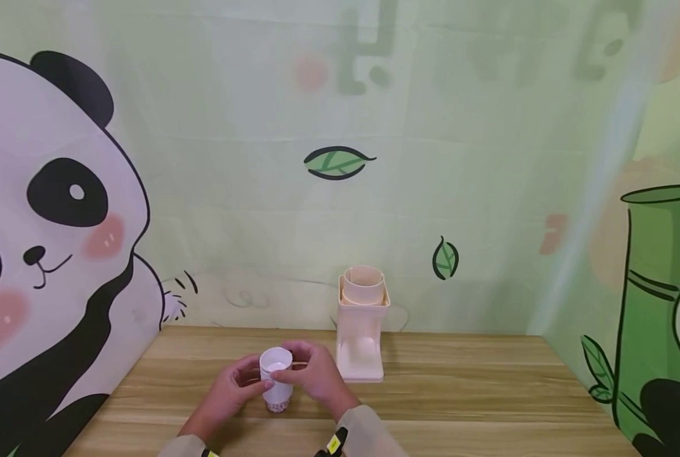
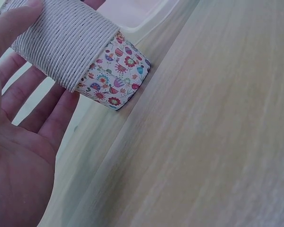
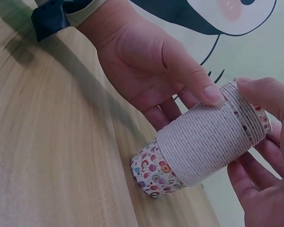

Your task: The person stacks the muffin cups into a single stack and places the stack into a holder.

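Both hands hold a stack of nested paper cups [image 1: 277, 395] above the front part of the table. The close-packed white rims [image 2: 71, 40] look like ridges, and a flower print [image 3: 154, 170] shows on the lowest cup. My left hand [image 1: 228, 392] grips the stack from the left, its thumb on the near side and fingers behind. From the right, my right hand [image 1: 321, 374] pinches it near the top with thumb and fingers. In the right wrist view, print shows between the upper rims, where the cups are slightly spread. Whether the base touches the table cannot be told.
Behind the hands, slightly right, stands a pale pink holder [image 1: 359, 343] with a round cup-like tube [image 1: 364, 285] in its top. The wooden table [image 1: 477, 393] ends at a green wall cloth [image 1: 248, 209] printed with pandas, leaves and bamboo.
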Available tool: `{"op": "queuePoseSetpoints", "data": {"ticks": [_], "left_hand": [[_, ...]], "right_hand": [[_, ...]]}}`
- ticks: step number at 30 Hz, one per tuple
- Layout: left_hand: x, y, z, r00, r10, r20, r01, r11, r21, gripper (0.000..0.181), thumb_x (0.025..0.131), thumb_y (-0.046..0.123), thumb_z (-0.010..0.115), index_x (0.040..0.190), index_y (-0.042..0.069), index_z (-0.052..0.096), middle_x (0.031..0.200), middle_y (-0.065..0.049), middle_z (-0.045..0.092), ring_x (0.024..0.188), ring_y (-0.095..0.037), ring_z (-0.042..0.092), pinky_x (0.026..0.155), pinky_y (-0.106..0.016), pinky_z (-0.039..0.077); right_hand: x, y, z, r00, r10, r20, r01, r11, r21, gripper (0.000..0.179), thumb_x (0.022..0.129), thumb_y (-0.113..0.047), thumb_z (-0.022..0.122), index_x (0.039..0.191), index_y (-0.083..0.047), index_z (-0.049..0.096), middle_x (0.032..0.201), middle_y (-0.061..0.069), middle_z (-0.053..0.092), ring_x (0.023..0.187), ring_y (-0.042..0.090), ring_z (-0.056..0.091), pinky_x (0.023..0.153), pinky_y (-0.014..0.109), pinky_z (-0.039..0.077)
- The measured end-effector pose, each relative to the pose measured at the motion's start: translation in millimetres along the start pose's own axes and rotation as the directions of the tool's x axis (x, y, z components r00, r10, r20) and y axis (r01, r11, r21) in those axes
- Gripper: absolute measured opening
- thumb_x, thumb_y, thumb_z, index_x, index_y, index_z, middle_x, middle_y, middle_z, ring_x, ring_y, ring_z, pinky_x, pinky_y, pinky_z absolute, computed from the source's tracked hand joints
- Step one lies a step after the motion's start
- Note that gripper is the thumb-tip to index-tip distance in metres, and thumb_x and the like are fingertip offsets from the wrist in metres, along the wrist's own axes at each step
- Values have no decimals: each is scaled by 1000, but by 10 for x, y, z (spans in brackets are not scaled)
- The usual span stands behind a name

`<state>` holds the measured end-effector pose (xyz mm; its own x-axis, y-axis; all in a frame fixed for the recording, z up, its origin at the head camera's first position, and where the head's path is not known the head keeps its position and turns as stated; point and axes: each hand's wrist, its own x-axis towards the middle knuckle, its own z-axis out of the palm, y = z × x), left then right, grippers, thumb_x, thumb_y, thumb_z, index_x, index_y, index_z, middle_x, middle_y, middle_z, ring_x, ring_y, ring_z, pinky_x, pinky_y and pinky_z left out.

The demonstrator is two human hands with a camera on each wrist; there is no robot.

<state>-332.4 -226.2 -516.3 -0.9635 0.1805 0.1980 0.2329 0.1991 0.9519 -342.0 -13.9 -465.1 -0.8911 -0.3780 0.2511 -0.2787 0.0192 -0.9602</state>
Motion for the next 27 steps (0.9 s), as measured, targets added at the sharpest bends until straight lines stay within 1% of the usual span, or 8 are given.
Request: {"op": "queuePoseSetpoints", "data": {"ticks": [3, 9, 11, 15, 20, 21, 27], "left_hand": [[-3, -11, 2, 1000, 2, 0, -2, 1000, -4, 53, 91, 17, 78, 139, 3, 59, 133, -21, 67, 121, -30, 65, 96, -23, 52], [6, -32, 1, 1000, -9, -13, 9, 1000, -13, 53, 90, 17, 79, 138, 5, 60, 130, -16, 69, 116, -20, 66, 96, -23, 53], [5, -35, -2, 1000, -1, -8, 1, 1000, -11, 53, 91, 17, 78, 138, 4, 60, 130, -17, 69, 116, -20, 67, 95, -24, 53], [3, -41, -4, 1000, 14, 0, -14, 1000, 1, 53, 91, 18, 78, 139, 3, 59, 131, -20, 68, 118, -25, 66, 96, -23, 53], [2, -39, -3, 1000, 23, -3, -22, 1000, 8, 53, 91, 18, 79, 138, 4, 60, 130, -20, 68, 118, -28, 66, 96, -22, 52], [1, -38, -4, 1000, 27, 1, -27, 1000, 10, 53, 91, 17, 78, 138, 3, 60, 130, -21, 68, 118, -28, 66, 95, -22, 52], [-8, -30, 3, 1000, 29, 0, -29, 1000, 5, 53, 91, 17, 78, 138, 2, 59, 130, -22, 68, 117, -25, 67, 95, -22, 52]], "right_hand": [[-5, 25, 2, 1000, -2, 4, 2, 1000, -16, 55, 81, -7, 86, 131, 2, 64, 124, 19, 72, 105, 29, 72, 89, 32, 60], [-12, 47, 18, 1000, -15, -2, 15, 1000, -22, 53, 83, -15, 86, 130, 0, 66, 122, 17, 73, 103, 25, 73, 86, 29, 61], [-11, 46, 27, 1000, -16, -12, 16, 1000, -22, 51, 84, -16, 86, 129, -1, 67, 121, 16, 74, 103, 26, 73, 86, 28, 61], [-19, 36, 39, 1000, -17, -26, 16, 999, -38, 47, 84, -16, 85, 126, -2, 69, 120, 15, 75, 103, 27, 73, 85, 30, 61], [-13, 54, 36, 1000, -4, -27, 2, 997, -71, 47, 84, -20, 86, 126, -4, 71, 120, 12, 75, 100, 19, 73, 85, 27, 60], [-13, 53, 34, 1000, -11, -25, 9, 997, -73, 48, 84, -19, 86, 126, -3, 70, 119, 13, 75, 100, 19, 73, 85, 27, 61], [-17, 33, 23, 1000, -1, -26, -1, 997, -79, 51, 84, -19, 86, 129, -3, 69, 120, 13, 75, 102, 20, 73, 86, 29, 61]]}}
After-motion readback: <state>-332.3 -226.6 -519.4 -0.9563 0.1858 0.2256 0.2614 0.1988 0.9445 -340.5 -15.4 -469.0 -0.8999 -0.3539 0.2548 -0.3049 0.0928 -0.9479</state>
